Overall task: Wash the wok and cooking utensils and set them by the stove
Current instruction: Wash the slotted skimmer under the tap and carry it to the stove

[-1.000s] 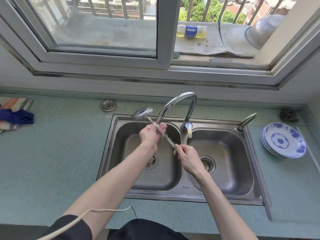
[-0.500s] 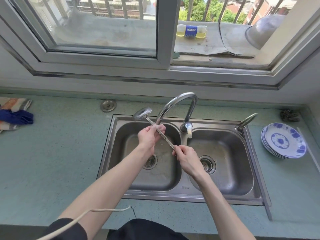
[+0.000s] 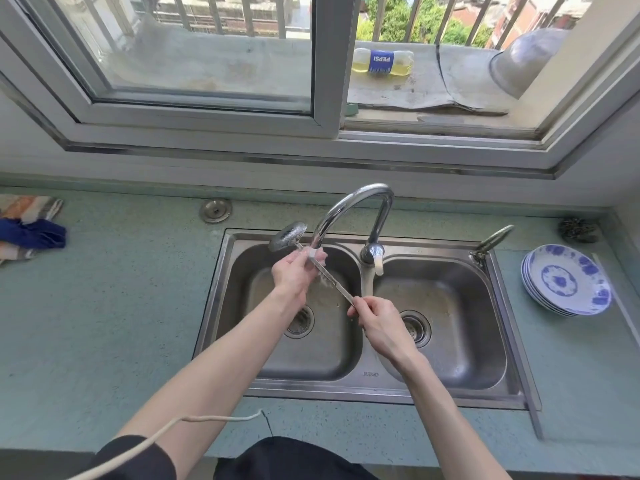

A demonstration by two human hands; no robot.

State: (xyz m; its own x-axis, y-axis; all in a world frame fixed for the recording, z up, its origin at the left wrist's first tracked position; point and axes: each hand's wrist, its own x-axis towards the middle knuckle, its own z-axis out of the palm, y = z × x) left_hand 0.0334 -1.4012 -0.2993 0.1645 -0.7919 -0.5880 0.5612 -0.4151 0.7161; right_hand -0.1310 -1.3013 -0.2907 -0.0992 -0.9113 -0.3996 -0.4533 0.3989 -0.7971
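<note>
A metal ladle [image 3: 289, 235] is held over the left basin of the steel double sink [image 3: 509, 327], its bowl pointing up and to the left. My right hand [image 3: 375, 317] grips the near end of the handle. My left hand [image 3: 298, 270] is wrapped round the upper part of the handle, just under the curved tap spout [image 3: 349, 206]. Water runs from the spout onto the handle beside my left fingers. No wok is in view.
A stack of blue-and-white plates [image 3: 568, 280] sits on the counter right of the sink, with a steel scourer [image 3: 576, 230] behind it. Cloths [image 3: 27, 230] lie at the far left. A second small tap [image 3: 491, 242] stands at the sink's back right corner.
My left hand has slid a little up the ladle handle toward the bowl. The right hand and the ladle stay almost where they were.
</note>
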